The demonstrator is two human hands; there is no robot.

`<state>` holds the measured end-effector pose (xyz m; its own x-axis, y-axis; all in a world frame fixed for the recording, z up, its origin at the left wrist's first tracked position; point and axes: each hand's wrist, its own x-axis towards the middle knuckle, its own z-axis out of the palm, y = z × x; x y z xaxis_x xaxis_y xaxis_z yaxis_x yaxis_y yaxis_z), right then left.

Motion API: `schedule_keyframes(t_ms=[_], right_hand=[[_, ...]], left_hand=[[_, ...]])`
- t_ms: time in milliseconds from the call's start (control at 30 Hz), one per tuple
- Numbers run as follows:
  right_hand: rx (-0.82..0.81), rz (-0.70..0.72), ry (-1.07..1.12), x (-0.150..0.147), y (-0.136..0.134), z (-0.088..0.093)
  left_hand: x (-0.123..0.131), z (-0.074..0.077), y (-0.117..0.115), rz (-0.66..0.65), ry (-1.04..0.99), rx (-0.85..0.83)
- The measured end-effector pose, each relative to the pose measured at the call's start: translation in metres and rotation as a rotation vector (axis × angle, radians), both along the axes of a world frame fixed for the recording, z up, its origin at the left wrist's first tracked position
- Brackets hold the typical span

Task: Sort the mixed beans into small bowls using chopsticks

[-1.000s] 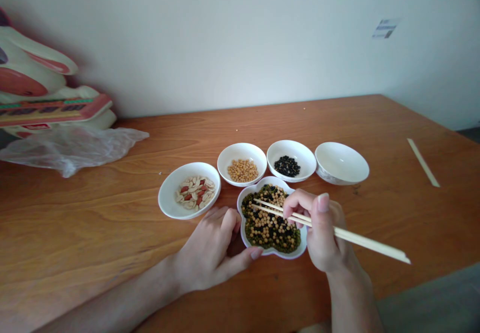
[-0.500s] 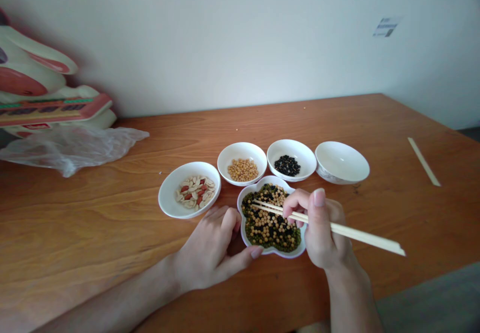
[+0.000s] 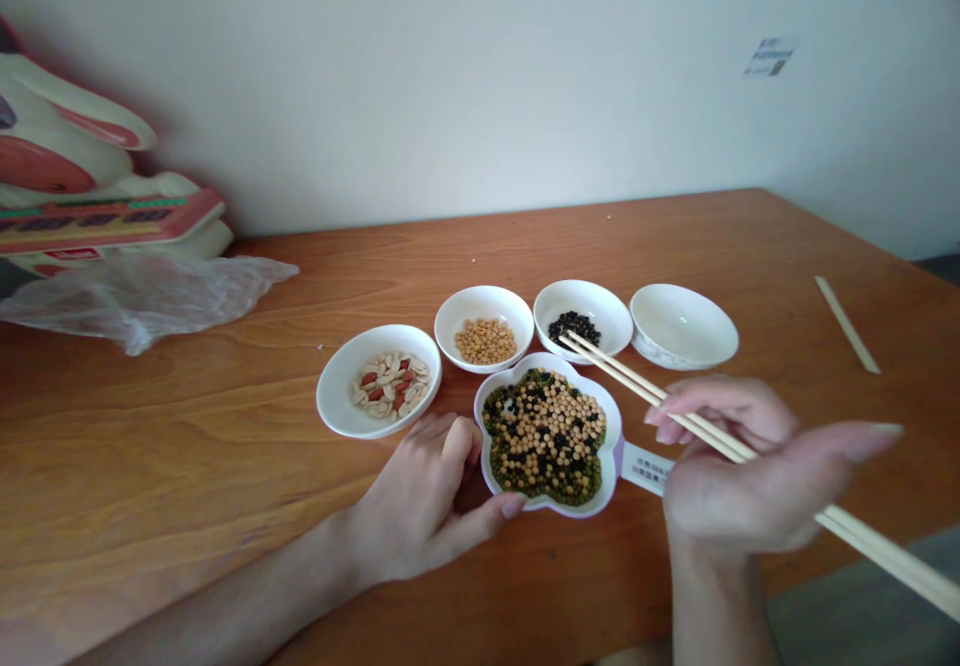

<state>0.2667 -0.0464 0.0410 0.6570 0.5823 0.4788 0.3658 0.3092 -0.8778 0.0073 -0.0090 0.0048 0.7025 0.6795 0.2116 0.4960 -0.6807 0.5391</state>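
Observation:
My right hand is closed around a pair of wooden chopsticks, its thumb sticking out to the right. The chopstick tips are over the white bowl of black beans; whether a bean is between them I cannot tell. My left hand grips the lower-left edge of a flower-shaped dish, with curled fingers at its side and the thumb on its rim. Mixed yellow, black and green beans fill this dish. A printed white label sticks out on its right, partly behind my right hand.
Left of the black beans stand a bowl of yellow beans and a bowl of peanuts. A bare white bowl is to the right. A wooden stick, a plastic bag and a toy keyboard lie farther out.
My right hand has moved right, bringing the chopstick tips from the flower-shaped dish to the black bean bowl. The label has come into view. My left hand stays put.

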Motion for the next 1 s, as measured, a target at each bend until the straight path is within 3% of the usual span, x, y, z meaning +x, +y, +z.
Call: schedule_keyframes(t_ms=[100,467,567,800,1000], right_hand=[[0.040,-0.070,0.088,-0.009,0.000,0.007],[-0.002,0.007,0.116,-0.008,0.003,0.008],[-0.056,0.116,0.089,-0.003,0.002,0.006],[-0.312,0.575,-0.088,-0.002,0.001,-0.009],[-0.357,0.648,-0.135,-0.004,-0.001,-0.012]], left_hand=[[0.000,0.000,0.000,0.001,-0.002,0.004],[0.001,0.001,0.001,-0.002,-0.014,0.001],[0.001,0.002,0.000,0.004,-0.012,-0.001],[0.003,0.004,0.000,0.015,-0.020,0.000],[0.002,0.001,0.000,0.003,-0.010,-0.007]])
